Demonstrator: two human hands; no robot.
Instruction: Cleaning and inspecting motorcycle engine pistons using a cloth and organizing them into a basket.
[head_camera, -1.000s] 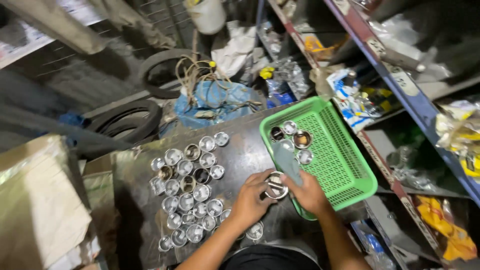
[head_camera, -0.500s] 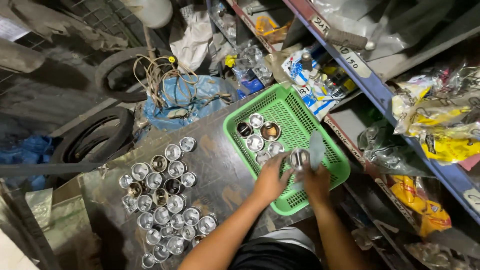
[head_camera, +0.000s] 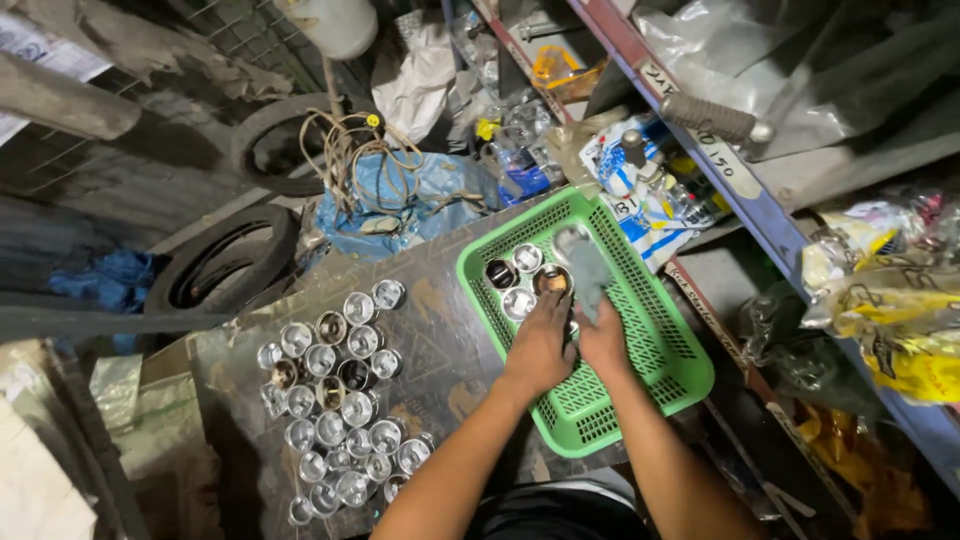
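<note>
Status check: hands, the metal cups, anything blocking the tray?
Left hand and right hand both inside the green tray. Right holds a grey cloth. What the left holds is hidden. Four metal cups in the tray. Nothing blocking.

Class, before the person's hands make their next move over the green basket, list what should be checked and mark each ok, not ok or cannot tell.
1. Green basket flat on the board: ok.
2. Room left in the basket for more metal cups: ok, only a few cups in basket lie at its far end.
3. Left hand has a sure grip on a cup: cannot tell, the cup is hidden.
4. Right hand holds the grey cloth: ok.
5. Cluster of cups on the board within reach: ok.
</note>
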